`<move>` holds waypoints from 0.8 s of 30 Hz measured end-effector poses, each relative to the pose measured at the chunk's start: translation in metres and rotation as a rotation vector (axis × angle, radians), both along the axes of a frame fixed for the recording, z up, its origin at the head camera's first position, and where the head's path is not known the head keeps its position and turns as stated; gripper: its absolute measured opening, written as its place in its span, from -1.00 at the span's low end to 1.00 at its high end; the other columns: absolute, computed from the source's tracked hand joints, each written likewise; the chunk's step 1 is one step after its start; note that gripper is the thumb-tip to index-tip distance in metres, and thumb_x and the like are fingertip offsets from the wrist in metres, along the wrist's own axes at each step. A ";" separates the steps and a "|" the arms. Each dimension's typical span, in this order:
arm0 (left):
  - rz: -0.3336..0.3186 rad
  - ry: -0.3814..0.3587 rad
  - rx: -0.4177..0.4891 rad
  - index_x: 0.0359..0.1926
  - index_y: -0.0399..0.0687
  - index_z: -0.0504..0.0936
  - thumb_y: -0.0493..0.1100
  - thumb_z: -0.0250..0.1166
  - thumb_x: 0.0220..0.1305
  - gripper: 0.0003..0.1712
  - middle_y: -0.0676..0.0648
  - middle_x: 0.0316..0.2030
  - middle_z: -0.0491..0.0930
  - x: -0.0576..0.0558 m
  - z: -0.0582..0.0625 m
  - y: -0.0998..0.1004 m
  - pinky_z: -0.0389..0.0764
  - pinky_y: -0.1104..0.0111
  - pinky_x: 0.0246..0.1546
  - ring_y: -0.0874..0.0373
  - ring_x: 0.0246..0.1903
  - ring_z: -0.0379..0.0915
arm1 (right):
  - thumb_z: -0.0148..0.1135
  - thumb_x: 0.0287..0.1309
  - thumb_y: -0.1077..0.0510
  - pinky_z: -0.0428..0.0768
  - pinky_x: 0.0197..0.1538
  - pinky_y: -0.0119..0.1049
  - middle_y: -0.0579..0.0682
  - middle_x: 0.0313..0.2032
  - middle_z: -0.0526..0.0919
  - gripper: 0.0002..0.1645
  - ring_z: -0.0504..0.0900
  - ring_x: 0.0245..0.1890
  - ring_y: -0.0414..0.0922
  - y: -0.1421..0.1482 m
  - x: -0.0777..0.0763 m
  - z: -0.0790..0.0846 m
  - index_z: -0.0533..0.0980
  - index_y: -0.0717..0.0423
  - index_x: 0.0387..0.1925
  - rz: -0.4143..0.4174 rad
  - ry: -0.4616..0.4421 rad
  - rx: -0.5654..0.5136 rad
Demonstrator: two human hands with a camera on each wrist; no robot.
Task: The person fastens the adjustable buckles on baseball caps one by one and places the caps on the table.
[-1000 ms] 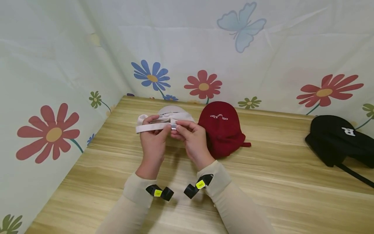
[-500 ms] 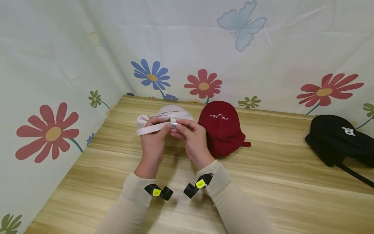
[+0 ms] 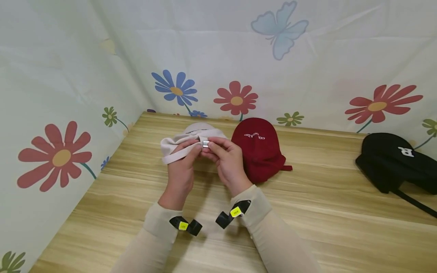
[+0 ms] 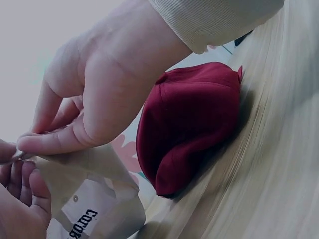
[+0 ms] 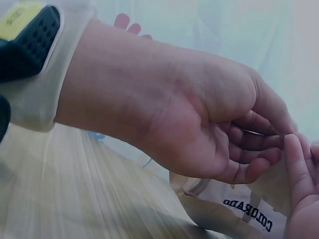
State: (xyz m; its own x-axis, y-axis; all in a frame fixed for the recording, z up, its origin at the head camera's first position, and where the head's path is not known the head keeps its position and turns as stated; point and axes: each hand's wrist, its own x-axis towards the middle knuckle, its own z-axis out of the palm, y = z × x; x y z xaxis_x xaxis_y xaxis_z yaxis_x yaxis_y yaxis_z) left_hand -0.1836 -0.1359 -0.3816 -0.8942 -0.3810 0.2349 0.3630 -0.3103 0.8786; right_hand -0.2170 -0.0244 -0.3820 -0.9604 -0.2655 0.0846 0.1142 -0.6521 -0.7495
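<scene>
A pale pink cap (image 3: 200, 127) with dark lettering rests crown-up on the wooden table, in front of both hands. My left hand (image 3: 182, 165) pinches the cap's light strap (image 3: 177, 155) between thumb and fingers, just left of a small silver buckle (image 3: 205, 144). From the other side, my right hand (image 3: 230, 162) pinches the buckle with thumb and forefinger. In the left wrist view the fingertips of both hands meet above the cap, whose lettering (image 4: 82, 224) shows below. The right wrist view shows my left hand (image 5: 199, 119) from the side; the buckle is hidden there.
A dark red cap (image 3: 257, 148) sits close to my right hand, its short strap end pointing right. Farther right lies a black cap (image 3: 392, 163) with a white letter and a long loose strap. A flower-printed curtain (image 3: 205, 57) borders the table (image 3: 307, 220) behind and left.
The strap's loop on the left has sunk and tilted, and its end has drawn in closer to the left hand. The silver buckle shows more of its face. Both hands stay nearly in place.
</scene>
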 end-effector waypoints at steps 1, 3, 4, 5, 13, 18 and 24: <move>0.021 -0.016 -0.011 -0.24 -0.33 0.57 -0.40 0.28 0.06 -0.81 -0.01 -0.35 0.59 0.000 0.000 0.000 0.53 0.43 -0.42 0.23 -0.50 0.47 | 0.18 0.07 0.36 0.66 -0.28 -0.29 0.08 -0.33 0.60 -0.68 0.67 -0.48 -0.15 0.000 0.000 0.000 0.47 0.45 -0.11 0.000 0.013 0.012; 0.052 -0.042 -0.025 -0.25 -0.35 0.57 -0.38 0.30 0.04 -0.80 0.04 -0.45 0.60 0.000 0.000 0.000 0.51 0.45 -0.48 0.24 -0.55 0.45 | 0.18 0.07 0.37 0.66 -0.29 -0.31 0.07 -0.34 0.61 -0.67 0.65 -0.49 -0.16 0.000 -0.001 0.000 0.46 0.48 -0.10 -0.003 0.042 0.039; 0.061 -0.050 -0.029 -0.25 -0.36 0.57 -0.37 0.31 0.04 -0.79 0.06 -0.49 0.60 0.000 0.000 0.000 0.50 0.45 -0.50 0.23 -0.57 0.45 | 0.18 0.07 0.37 0.66 -0.29 -0.32 0.06 -0.35 0.61 -0.67 0.65 -0.50 -0.17 0.000 -0.001 0.000 0.46 0.48 -0.10 -0.008 0.056 0.055; 0.065 -0.055 -0.033 -0.26 -0.37 0.57 -0.36 0.31 0.04 -0.79 0.06 -0.51 0.60 0.000 0.000 0.000 0.48 0.46 -0.52 0.23 -0.58 0.44 | 0.18 0.06 0.37 0.66 -0.30 -0.32 0.05 -0.36 0.62 -0.67 0.64 -0.50 -0.17 0.000 -0.002 0.000 0.46 0.48 -0.11 -0.014 0.065 0.071; 0.036 -0.043 -0.002 -0.29 -0.36 0.56 -0.32 0.32 0.04 -0.80 0.03 -0.48 0.56 -0.001 0.001 0.000 0.43 0.47 -0.57 0.22 -0.61 0.38 | 0.23 0.03 0.31 0.66 -0.24 -0.21 0.06 -0.38 0.63 -0.69 0.63 -0.52 -0.16 0.003 -0.003 0.001 0.53 0.41 -0.16 -0.041 0.100 0.191; 0.037 -0.069 0.023 -0.33 -0.23 0.52 -0.34 0.30 0.06 -0.86 0.04 -0.50 0.54 -0.001 0.001 0.000 0.40 0.50 -0.58 0.25 -0.61 0.35 | 0.22 0.04 0.32 0.65 -0.21 -0.17 0.12 -0.39 0.63 -0.71 0.63 -0.53 -0.15 0.002 -0.003 0.002 0.53 0.42 -0.16 -0.025 0.121 0.221; 0.040 -0.097 0.001 -0.38 -0.13 0.51 -0.37 0.29 0.05 -0.87 0.06 -0.48 0.55 -0.001 0.002 -0.001 0.41 0.52 -0.56 0.27 -0.60 0.35 | 0.22 0.05 0.32 0.66 -0.23 -0.22 0.10 -0.40 0.62 -0.71 0.63 -0.53 -0.16 0.003 -0.002 0.002 0.53 0.42 -0.16 -0.014 0.128 0.226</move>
